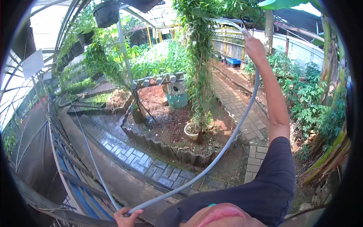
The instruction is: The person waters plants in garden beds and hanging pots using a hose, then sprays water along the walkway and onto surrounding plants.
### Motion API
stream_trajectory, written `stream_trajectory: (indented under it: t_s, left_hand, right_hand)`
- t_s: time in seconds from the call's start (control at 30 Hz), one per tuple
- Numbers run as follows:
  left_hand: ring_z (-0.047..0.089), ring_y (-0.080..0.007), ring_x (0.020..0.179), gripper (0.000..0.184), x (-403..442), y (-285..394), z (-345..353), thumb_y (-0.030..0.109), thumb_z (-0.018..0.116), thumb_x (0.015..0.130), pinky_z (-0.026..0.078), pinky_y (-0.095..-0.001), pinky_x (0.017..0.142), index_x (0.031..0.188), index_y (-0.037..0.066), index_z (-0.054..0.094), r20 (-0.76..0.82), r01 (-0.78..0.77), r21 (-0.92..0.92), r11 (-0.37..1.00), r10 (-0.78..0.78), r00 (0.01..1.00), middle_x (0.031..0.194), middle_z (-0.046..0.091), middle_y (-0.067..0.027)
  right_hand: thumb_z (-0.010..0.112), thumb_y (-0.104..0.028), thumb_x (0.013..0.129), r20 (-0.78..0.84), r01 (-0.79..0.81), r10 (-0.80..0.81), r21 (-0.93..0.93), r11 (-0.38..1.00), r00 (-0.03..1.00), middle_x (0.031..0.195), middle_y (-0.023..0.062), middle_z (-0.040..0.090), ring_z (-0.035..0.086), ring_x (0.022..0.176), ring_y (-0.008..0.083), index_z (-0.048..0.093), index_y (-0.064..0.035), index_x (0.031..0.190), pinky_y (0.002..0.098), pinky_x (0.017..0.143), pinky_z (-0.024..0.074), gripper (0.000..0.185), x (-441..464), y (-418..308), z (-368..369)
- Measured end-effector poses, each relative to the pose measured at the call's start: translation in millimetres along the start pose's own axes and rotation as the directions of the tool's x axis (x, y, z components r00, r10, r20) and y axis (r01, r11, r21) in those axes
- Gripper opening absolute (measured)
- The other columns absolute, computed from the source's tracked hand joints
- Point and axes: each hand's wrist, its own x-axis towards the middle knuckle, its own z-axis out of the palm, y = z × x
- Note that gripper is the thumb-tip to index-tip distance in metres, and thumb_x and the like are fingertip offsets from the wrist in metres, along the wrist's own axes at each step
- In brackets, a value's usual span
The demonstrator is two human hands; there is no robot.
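Note:
My right hand (pixel 255 48) is raised high at the upper right, its fingers closed around the end of a grey-blue garden hose (pixel 207 170). From that end a stream of water (pixel 230 22) arcs to the left, towards the leafy climbing plant (pixel 200 56). Low at the bottom left, my left hand (pixel 127 218) grips the same hose further along. Between both hands the hose hangs in a wide curve. Past my left hand a thinner-looking length (pixel 90 147) runs away over the path.
A bed with a scalloped edging (pixel 162 147) holds a white pot (pixel 191 130) and a green tub (pixel 177 99). Wet paving (pixel 124 153) runs along its near side. Black pots (pixel 106 14) hang overhead at the left. Leafy shrubs (pixel 302 94) grow on the right.

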Motion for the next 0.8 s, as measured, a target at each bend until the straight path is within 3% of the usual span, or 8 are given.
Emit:
stream_trajectory:
  t_s: [0.1, 0.2, 0.33, 0.4, 0.47, 0.57, 0.7, 0.8]
  left_hand:
    - [0.055, -0.0124, 0.055, 0.025, -6, 9, -3, 0.017, 0.082, 0.077, 0.039, -0.0313, 0.051, 0.085, -0.003, 0.071, -0.017, -0.033, 0.067, 0.997, 0.034, 0.999, 0.066, 0.066, -0.0109]
    - [0.056, -0.0129, 0.057, 0.025, -4, -7, -1, 0.017, 0.081, 0.078, 0.040, -0.0313, 0.053, 0.085, -0.004, 0.070, -0.069, -0.092, -0.012, 0.996, 0.091, 0.993, 0.068, 0.067, -0.0098]
    - [0.054, -0.0138, 0.060, 0.024, -15, 0, 6, 0.017, 0.079, 0.079, 0.042, -0.0321, 0.056, 0.085, -0.004, 0.070, -0.029, -0.110, -0.123, 0.986, 0.107, 0.994, 0.069, 0.066, -0.0077]
    - [0.055, -0.0140, 0.060, 0.025, -18, -5, 5, 0.018, 0.079, 0.079, 0.041, -0.0320, 0.056, 0.086, -0.004, 0.070, 0.005, -0.127, -0.113, 0.985, 0.128, 0.992, 0.070, 0.066, -0.0071]
    - [0.054, -0.0137, 0.059, 0.026, -22, -6, 3, 0.020, 0.079, 0.078, 0.041, -0.0316, 0.056, 0.086, -0.004, 0.070, 0.019, -0.127, -0.104, 0.986, 0.130, 0.991, 0.070, 0.066, -0.0066]
    - [0.052, -0.0120, 0.058, 0.028, -25, -6, 2, 0.022, 0.080, 0.077, 0.038, -0.0307, 0.054, 0.085, -0.003, 0.070, -0.002, -0.138, -0.109, 0.985, 0.138, 0.990, 0.067, 0.064, -0.0050]
    - [0.050, -0.0130, 0.053, 0.027, -27, -5, 7, 0.024, 0.079, 0.077, 0.037, -0.0317, 0.050, 0.075, -0.001, 0.069, -0.039, -0.225, -0.080, 0.971, 0.223, 0.974, 0.059, 0.060, -0.0039]
    - [0.048, -0.0094, 0.052, 0.031, -18, -22, 6, 0.024, 0.085, 0.066, 0.036, -0.0278, 0.049, 0.070, -0.003, 0.069, -0.071, -0.250, 0.010, 0.968, 0.250, 0.966, 0.055, 0.058, -0.0022]
  right_hand:
    - [0.045, -0.017, 0.088, -0.132, 0.078, -0.074, 0.023, 0.997, 0.988, 0.096, 0.0243, 0.067, 0.065, 0.093, 0.0411, 0.057, -0.0095, 0.122, 0.0516, 0.082, 0.0507, 0.036, 35, -7, -22]
    - [0.051, -0.018, 0.087, -0.382, 0.343, -0.360, -0.115, 0.932, 0.851, 0.080, 0.0170, 0.067, 0.066, 0.072, 0.0298, 0.066, -0.0080, 0.100, 0.0415, 0.065, 0.0532, 0.022, 116, 2, -22]
    - [0.075, -0.017, 0.063, -0.023, 0.363, -0.500, -0.660, 0.658, 0.866, 0.089, 0.0143, 0.073, 0.069, 0.075, 0.0262, 0.078, -0.0101, 0.092, 0.0414, 0.061, 0.0537, 0.029, 141, -21, -39]
    - [0.073, -0.018, 0.065, -0.078, 0.429, -0.509, -0.437, 0.791, 0.857, 0.089, 0.0133, 0.070, 0.066, 0.072, 0.0249, 0.075, -0.0106, 0.099, 0.0397, 0.060, 0.0530, 0.035, 150, -24, -28]
    - [0.066, -0.015, 0.073, -0.090, 0.280, -0.267, 0.199, 0.939, 0.960, 0.076, 0.0113, 0.067, 0.061, 0.059, 0.0201, 0.071, -0.0086, 0.105, 0.0358, 0.051, 0.0511, 0.033, 112, -44, -54]
    - [0.058, -0.008, 0.080, -0.006, 0.097, -0.121, 0.638, 0.764, 0.993, 0.061, 0.0073, 0.060, 0.049, 0.040, 0.0087, 0.065, -0.0075, 0.120, 0.0279, 0.034, 0.0432, 0.041, 104, -61, -50]
    - [0.057, -0.009, 0.077, 0.048, 0.030, -0.126, 0.834, 0.551, 0.991, 0.058, 0.0055, 0.059, 0.055, 0.045, 0.0101, 0.070, -0.0064, 0.111, 0.0265, 0.038, 0.0462, 0.036, 99, -96, -36]
    - [0.056, -0.008, 0.079, -0.010, 0.118, -0.166, 0.744, 0.658, 0.986, 0.063, 0.0082, 0.061, 0.055, 0.049, 0.0122, 0.068, -0.0081, 0.111, 0.0295, 0.044, 0.0447, 0.034, 86, -125, -34]
